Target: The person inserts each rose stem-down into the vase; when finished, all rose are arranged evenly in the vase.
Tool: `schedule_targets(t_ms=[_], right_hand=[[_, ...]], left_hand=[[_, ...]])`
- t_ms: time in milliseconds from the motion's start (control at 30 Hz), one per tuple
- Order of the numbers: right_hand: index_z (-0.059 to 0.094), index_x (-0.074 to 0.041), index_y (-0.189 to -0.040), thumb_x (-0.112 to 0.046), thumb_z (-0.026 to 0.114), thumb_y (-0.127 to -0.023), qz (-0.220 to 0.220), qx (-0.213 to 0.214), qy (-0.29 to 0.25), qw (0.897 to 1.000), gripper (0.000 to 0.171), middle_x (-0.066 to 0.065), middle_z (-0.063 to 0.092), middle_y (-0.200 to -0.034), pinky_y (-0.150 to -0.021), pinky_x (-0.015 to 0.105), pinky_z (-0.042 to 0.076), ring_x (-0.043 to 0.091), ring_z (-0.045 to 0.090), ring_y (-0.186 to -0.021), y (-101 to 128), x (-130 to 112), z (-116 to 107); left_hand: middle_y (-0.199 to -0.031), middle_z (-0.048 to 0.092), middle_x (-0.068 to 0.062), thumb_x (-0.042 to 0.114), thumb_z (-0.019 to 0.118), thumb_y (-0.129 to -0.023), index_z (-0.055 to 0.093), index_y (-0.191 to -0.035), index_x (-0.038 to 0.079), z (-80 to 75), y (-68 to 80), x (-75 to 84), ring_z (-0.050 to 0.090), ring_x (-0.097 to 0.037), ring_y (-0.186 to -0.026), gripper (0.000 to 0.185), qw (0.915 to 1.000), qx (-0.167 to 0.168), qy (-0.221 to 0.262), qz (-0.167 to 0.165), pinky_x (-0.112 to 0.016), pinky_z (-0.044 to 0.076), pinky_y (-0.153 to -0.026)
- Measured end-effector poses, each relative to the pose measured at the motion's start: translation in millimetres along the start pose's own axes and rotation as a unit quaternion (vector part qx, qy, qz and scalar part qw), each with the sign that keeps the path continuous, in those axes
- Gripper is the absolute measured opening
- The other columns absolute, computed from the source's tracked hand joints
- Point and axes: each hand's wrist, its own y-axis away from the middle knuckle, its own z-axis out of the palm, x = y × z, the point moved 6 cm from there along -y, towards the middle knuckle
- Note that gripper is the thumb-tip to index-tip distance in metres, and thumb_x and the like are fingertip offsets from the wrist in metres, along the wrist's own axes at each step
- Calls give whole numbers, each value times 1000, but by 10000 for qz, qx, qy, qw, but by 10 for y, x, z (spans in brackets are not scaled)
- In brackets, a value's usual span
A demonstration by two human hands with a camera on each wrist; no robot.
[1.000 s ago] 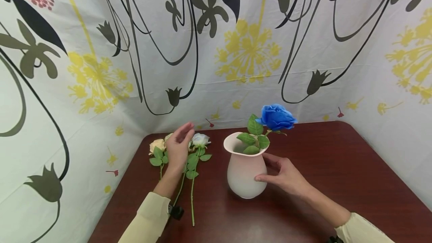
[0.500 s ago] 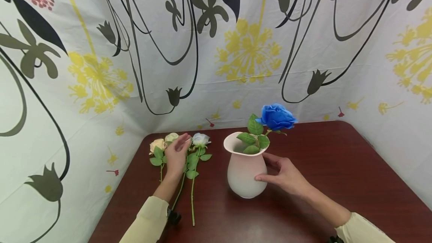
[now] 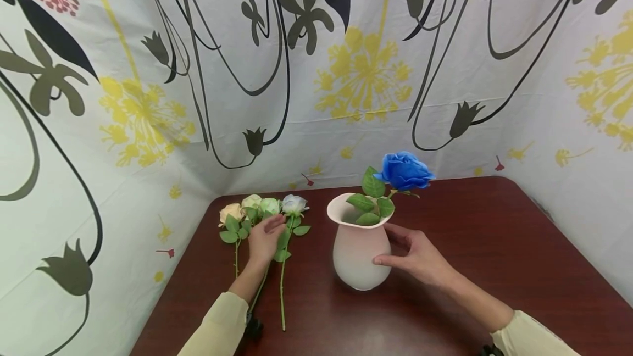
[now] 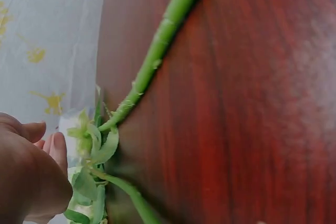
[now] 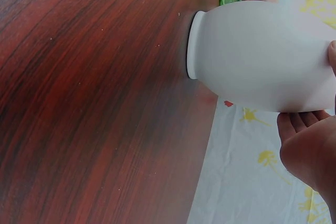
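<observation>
A vase (image 3: 361, 260), fading from pink at the wavy rim to white below, stands upright on the table. One blue rose (image 3: 406, 171) leans out of its mouth to the right. My right hand (image 3: 420, 260) holds the vase's right side, thumb at the front and fingers behind. Over the stems at left, my left hand (image 3: 264, 239) is just below a pale green rose (image 3: 270, 206), with relaxed, slightly bent fingers. In the left wrist view, that hand (image 4: 31, 174) is beside leaves and a green stem (image 4: 163, 35); no grip shows. Any contact with the stems is unclear.
A peach rose (image 3: 230, 213), a cream rose (image 3: 251, 201) and a pale blue rose (image 3: 294, 204) lie on the dark red wooden table (image 3: 470, 224), stems toward me. A patterned cloth (image 3: 366, 142) hangs behind the table's far edge and at both sides.
My left hand has come down and slightly nearer over the stems, uncovering the cream and pale green roses. My right hand and the vase have stayed in place.
</observation>
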Motion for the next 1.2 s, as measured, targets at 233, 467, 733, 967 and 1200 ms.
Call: schedule_targets(t_ms=[233, 467, 733, 967, 1200], right_hand=[[54, -4, -154, -27, 88, -90, 50, -31, -13, 10000, 76, 16, 63, -146, -101, 55, 56, 40, 63, -132, -2, 16, 2], [53, -3, -154, -27, 89, -90, 84, -31, -43, 10000, 77, 17, 63, -147, -100, 55, 56, 41, 63, -132, 0, 13, 3], [53, -3, -154, -27, 89, -90, 76, -22, -20, 10000, 78, 17, 63, -147, -100, 56, 56, 41, 63, -131, 0, 7, 0], [53, -4, -155, -28, 89, -90, 78, -27, -15, 10000, 78, 17, 63, -147, -101, 60, 54, 41, 63, -132, 0, 6, 1], [53, -3, -154, -28, 89, -89, 80, -11, 17, 10000, 78, 17, 63, -147, -101, 59, 55, 41, 63, -131, -2, 15, 0]], left_hand=[[-125, 76, -13, 9, 74, -101, 71, -135, 1, 38, 55, -69, 72, -34, -118, 35, 9982, -209, -560, -78, -47, 58, -100], [-121, 77, -15, 7, 76, -99, 71, -133, -2, 73, 60, -158, 73, -35, -113, 35, 9958, -302, -863, -65, -45, 61, -94], [-122, 75, -19, 0, 76, -97, 68, -133, -7, 119, 62, -163, 73, -37, -112, 37, 9923, -522, -1117, 85, -45, 63, -90], [-119, 76, -18, 2, 79, -95, 70, -130, -6, 145, 62, -129, 75, -35, -106, 38, 9817, -550, -1777, 411, -49, 62, -88], [-112, 78, -14, 6, 84, -92, 73, -123, -3, 186, 21, -106, 77, -30, -97, 34, 9689, -415, -2383, 530, -51, 62, -86]])
